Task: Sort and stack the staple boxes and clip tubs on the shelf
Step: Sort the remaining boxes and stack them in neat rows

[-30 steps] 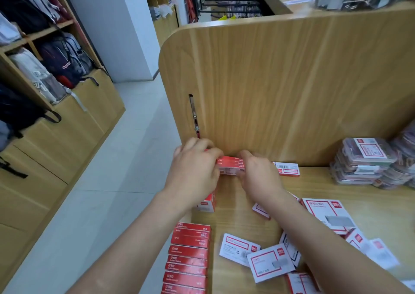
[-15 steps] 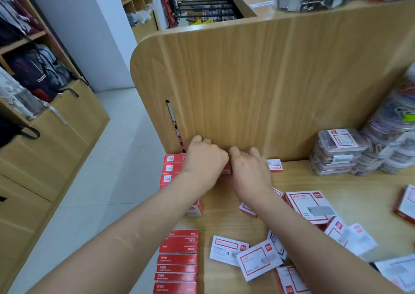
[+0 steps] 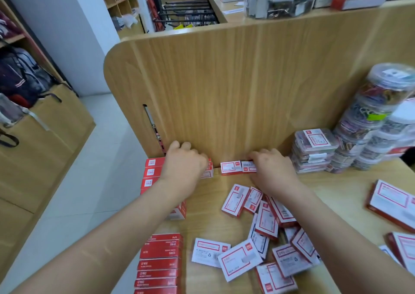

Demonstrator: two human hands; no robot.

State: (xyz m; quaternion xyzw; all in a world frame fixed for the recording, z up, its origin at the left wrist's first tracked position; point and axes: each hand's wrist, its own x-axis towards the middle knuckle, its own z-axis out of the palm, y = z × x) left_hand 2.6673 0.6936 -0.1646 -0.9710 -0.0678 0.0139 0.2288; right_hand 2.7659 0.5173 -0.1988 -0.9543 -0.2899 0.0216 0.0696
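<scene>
A person's two bare arms reach to the back of a wooden shelf [image 3: 208, 212]. The left hand [image 3: 184, 166] lies on a stack of red staple boxes [image 3: 152, 172] in the back left corner, fingers curled over its top. The right hand [image 3: 274, 173] curls its fingers over two white-labelled staple boxes [image 3: 231, 167] that stand against the back panel [image 3: 224, 91]. Loose staple boxes [image 3: 240, 260] lie scattered nearer the person. Clip tubs [image 3: 314, 145] are stacked just to the right of the right hand.
</scene>
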